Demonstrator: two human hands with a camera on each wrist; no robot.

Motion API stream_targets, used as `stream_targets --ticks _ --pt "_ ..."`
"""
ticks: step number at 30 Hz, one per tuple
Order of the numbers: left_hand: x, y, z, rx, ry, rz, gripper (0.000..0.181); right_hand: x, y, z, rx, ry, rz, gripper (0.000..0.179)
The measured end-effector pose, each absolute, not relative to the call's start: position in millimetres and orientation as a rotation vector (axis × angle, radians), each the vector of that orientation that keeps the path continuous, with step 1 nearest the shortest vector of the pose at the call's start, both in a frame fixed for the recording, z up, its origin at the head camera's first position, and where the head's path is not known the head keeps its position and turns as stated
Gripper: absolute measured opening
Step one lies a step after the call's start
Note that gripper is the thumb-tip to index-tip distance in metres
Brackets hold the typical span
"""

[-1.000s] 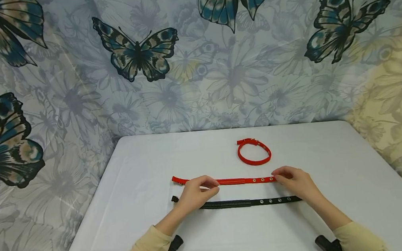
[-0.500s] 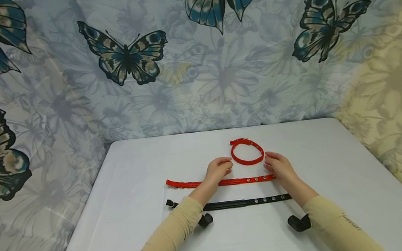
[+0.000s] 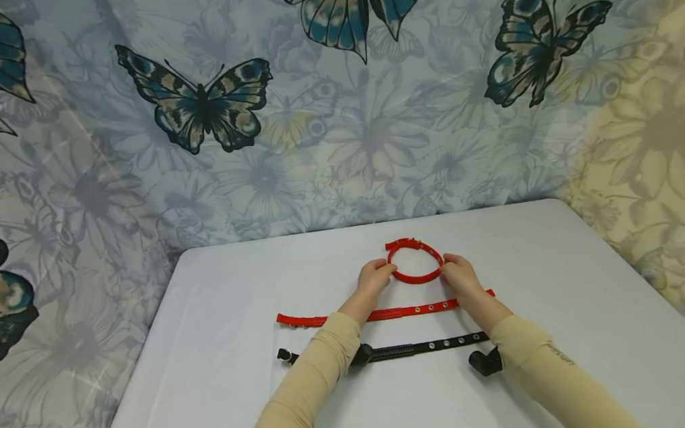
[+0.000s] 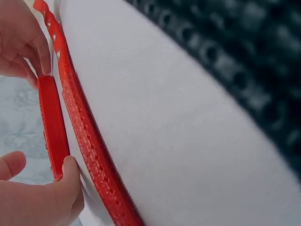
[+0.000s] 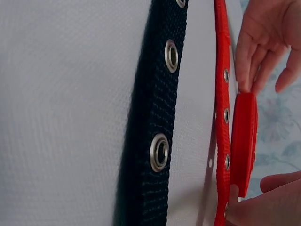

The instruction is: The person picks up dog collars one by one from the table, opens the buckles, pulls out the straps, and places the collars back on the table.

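Note:
A red collar (image 3: pixel 417 279), buckled into a ring, lies toward the back of the white table. My left hand (image 3: pixel 372 278) touches its left side and my right hand (image 3: pixel 461 275) its right side. In the left wrist view the left fingertips meet one end of the looped band (image 4: pixel 52 125), the thumb standing apart from them. Similarly, the right wrist view has the right thumb raised away from the band (image 5: pixel 243 141). A second red collar (image 3: pixel 388 314), unbuckled with metal eyelets, stretches out straight under my forearms. Nearer lies a straight black collar (image 3: pixel 394 352), also with eyelets.
The white table (image 3: pixel 224 394) reaches back to a wall hung with butterfly-patterned cloth (image 3: pixel 373 143). A black wrist camera (image 3: pixel 485 362) sits beneath the right forearm; another (image 3: pixel 362 355) overlaps the black collar in the head view.
Both hands have moved forward from the straight red collar to the sides of the looped one. The head view has shifted slightly. The collars stay in place on the table.

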State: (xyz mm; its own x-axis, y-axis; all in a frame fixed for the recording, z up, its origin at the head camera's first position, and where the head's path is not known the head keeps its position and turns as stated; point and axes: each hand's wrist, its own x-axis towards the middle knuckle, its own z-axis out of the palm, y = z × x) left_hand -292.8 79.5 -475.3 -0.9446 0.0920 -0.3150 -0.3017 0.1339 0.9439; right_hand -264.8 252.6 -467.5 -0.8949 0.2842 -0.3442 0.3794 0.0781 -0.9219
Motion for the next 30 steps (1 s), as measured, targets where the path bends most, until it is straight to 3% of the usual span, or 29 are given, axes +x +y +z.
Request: stream_targets --ticks 25,30 --pt "-290.1 54.0 -463.4 -0.304 1.93 2.115 0.033 -259.9 237.0 -470.4 0.669 2.256 -1.989 0.051" --pt "-282.4 37.6 -461.0 -0.312 1.827 2.215 0.04 -252.0 230.4 -465.1 0.617 2.129 -2.076 0.054"
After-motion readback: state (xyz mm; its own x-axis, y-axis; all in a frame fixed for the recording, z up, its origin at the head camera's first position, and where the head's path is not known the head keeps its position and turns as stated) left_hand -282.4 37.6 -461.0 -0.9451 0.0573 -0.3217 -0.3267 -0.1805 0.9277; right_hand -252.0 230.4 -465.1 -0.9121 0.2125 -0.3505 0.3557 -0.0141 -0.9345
